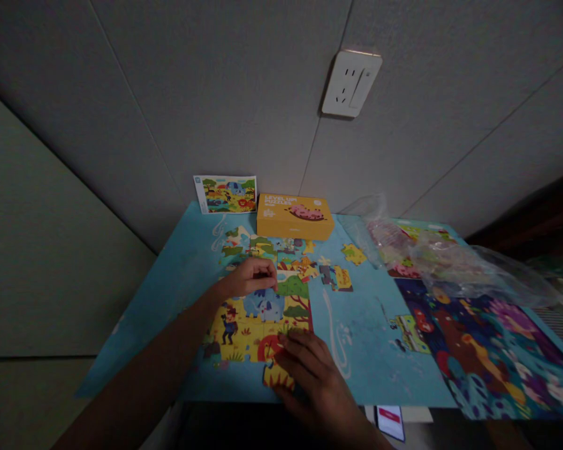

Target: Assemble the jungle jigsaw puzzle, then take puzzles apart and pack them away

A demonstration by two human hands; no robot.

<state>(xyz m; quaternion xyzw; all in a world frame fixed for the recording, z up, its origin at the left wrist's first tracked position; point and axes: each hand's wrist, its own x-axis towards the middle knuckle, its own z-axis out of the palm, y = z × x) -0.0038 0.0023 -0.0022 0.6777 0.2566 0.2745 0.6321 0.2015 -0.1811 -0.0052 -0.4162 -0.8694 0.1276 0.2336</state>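
Note:
A partly joined jigsaw puzzle (256, 334) lies on the blue table, showing a blue elephant, trees and a figure in dark clothes. My right hand (312, 369) is at its lower right, thumb and fingers around a yellow puzzle piece (276, 377) that touches or overlaps the puzzle's bottom edge. Over the upper part hovers my left hand (248, 277), its fingers curled together. Whatever it may hold is hidden. More loose puzzle pieces (340, 279) lie beyond and to the right of the joined part, one yellow-green piece (354, 254) apart from the others.
Against the wall stand a yellow puzzle box (294, 219) and a reference picture card (229, 195). Clear plastic bags (443, 259) lie at the right, over a dark colourful picture sheet (497, 350). Near it is a green piece (410, 334). A phone (390, 422) shows below the table's front edge.

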